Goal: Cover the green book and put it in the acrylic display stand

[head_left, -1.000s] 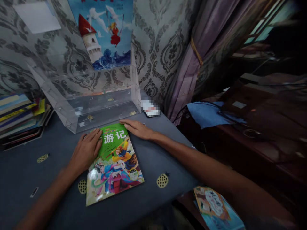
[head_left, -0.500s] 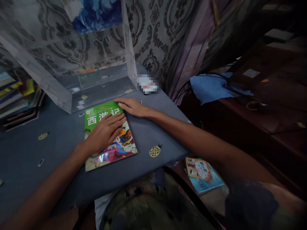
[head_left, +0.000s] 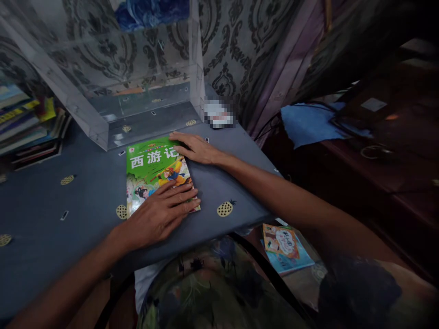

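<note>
A picture book (head_left: 151, 167) with a green cover, white Chinese characters and colourful cartoon figures lies flat on the grey table (head_left: 92, 192). Across its lower part rests my left hand (head_left: 164, 210), palm down with the fingers stretched out, hiding the bottom of the cover. My right hand (head_left: 197, 148) lies at the book's upper right corner, fingers extended over the edge and thumb on the cover beside the last character. Neither hand is closed round anything.
Behind the book stands a clear acrylic shelf (head_left: 99, 135). Stacked books (head_left: 30, 128) sit at the left. A blurred-out white item (head_left: 219, 114) is near the back corner. Below the table's right edge lie more booklets (head_left: 288, 251); a blue cloth (head_left: 308, 125) is farther right.
My left hand has slid down the cover from the title to the lower edge, uncovering the characters and figures. My right hand stays at the upper right corner. The view has shifted slightly.
</note>
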Motion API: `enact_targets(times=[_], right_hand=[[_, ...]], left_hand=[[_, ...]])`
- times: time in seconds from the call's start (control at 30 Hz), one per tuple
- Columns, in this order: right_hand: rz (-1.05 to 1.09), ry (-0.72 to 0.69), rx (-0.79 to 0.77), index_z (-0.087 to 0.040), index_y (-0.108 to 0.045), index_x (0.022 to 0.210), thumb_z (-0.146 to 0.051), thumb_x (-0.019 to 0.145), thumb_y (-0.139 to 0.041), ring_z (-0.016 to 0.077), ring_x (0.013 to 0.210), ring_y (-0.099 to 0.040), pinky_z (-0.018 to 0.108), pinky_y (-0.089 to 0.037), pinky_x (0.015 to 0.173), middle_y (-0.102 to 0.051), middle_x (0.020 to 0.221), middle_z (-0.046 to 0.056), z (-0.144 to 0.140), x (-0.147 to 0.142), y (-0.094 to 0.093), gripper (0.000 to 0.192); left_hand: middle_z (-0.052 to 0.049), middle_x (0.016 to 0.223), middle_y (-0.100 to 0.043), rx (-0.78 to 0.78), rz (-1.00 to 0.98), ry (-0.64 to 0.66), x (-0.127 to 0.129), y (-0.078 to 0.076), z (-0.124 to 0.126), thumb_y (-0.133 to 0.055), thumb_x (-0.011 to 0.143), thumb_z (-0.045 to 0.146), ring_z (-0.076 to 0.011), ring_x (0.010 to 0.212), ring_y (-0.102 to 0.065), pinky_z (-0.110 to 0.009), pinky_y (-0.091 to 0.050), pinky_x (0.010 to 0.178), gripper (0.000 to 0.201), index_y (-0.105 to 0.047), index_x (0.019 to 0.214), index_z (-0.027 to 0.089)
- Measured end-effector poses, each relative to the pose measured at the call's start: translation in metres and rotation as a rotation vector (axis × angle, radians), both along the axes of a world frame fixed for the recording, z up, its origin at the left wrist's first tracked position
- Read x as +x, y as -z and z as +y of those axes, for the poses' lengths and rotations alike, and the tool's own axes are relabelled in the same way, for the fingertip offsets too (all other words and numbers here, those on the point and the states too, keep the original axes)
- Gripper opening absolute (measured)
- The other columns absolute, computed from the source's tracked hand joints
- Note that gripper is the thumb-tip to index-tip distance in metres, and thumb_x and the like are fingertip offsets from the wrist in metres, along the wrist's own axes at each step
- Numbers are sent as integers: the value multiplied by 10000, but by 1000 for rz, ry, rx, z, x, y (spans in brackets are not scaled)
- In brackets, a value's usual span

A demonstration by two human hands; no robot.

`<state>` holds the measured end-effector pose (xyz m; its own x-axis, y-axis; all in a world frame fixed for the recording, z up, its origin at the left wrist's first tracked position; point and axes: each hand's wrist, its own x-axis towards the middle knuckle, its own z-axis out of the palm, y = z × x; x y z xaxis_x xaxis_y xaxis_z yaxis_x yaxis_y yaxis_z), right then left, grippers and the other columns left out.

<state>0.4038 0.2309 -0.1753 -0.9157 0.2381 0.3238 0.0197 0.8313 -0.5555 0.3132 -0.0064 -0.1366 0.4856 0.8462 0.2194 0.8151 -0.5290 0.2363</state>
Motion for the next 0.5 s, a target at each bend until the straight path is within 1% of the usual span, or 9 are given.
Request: enact_targets(times=[0.07, 0.13, 0.2, 0.27, 0.33, 0.37, 0.43, 0.47, 0.5], right_hand=[[-9, 6, 32, -178, -480, 1445, -330, 1031, -440, 228, 1474, -371, 483, -297, 1219, -482, 1536, 100, -2, 1, 1, 442], [-24, 25, 66, -160, -459, 1462, -335, 1031, -448, 235, 1483, -354, 488, -280, 1226, -462, 1547, 119, -2, 2, 1, 464], [-40, 58, 89, -145, -454, 1465, -332, 1027, -466, 253, 1480, -357, 506, -257, 1232, -476, 1533, 134, -5, 5, -2, 476], [-37, 85, 84, -142, -472, 1452, -311, 1023, -473, 272, 1463, -383, 534, -243, 1232, -509, 1503, 139, -17, 9, -9, 461], [1, 69, 48, -149, -484, 1443, -294, 1029, -450, 279, 1445, -410, 547, -257, 1224, -527, 1485, 135, -45, 17, -20, 440], [22, 22, 22, -157, -477, 1452, -299, 1035, -437, 275, 1450, -404, 535, -272, 1222, -513, 1498, 128, -64, 22, -26, 443], [61, -94, -48, -185, -440, 1487, -314, 1045, -416, 263, 1455, -399, 511, -304, 1217, -499, 1511, 108, -111, 32, -35, 461], [47, -170, -70, -201, -400, 1516, -315, 1043, -425, 258, 1471, -376, 503, -315, 1218, -473, 1535, 102, -135, 36, -38, 487], [29, -246, -70, -190, -366, 1535, -331, 1032, -463, 262, 1492, -337, 493, -331, 1216, -438, 1560, 119, -158, 40, -39, 531]], left_hand=[[-70, 1422, -612, 69, 28, -21, 0, 2, -4, -415, 1026, 204, -221, 1394, -494, -498, -411, 1158, 398, -569, 1390, 251], [-88, 1333, -673, 161, 69, -76, 0, 4, -14, -465, 1016, 205, -233, 1312, -571, -460, -481, 1086, 359, -601, 1348, 227], [-101, 1232, -716, 246, 114, -155, -2, 5, -32, -525, 989, 178, -238, 1192, -642, -420, -527, 1000, 347, -610, 1325, 202], [-103, 1155, -735, 300, 161, -252, -5, 6, -54, -559, 966, 148, -236, 1082, -677, -398, -540, 937, 373, -598, 1333, 196], [-92, 1106, -740, 325, 194, -376, -7, 6, -77, -572, 955, 139, -232, 1013, -688, -388, -541, 900, 409, -577, 1357, 214], [-86, 1094, -740, 328, 202, -441, -7, 6, -87, -571, 953, 136, -230, 999, -688, -383, -541, 890, 427, -564, 1371, 225], [-86, 1107, -735, 330, 192, -533, -6, 6, -104, -550, 954, 124, -231, 1015, -685, -376, -540, 893, 448, -541, 1390, 230], [-95, 1118, -731, 334, 183, -554, -5, 7, -109, -527, 959, 120, -235, 1034, -681, -376, -539, 901, 441, -537, 1389, 218], [-109, 1119, -729, 339, 174, -560, -4, 8, -113, -503, 965, 120, -243, 1055, -676, -380, -537, 913, 422, -543, 1377, 198]])
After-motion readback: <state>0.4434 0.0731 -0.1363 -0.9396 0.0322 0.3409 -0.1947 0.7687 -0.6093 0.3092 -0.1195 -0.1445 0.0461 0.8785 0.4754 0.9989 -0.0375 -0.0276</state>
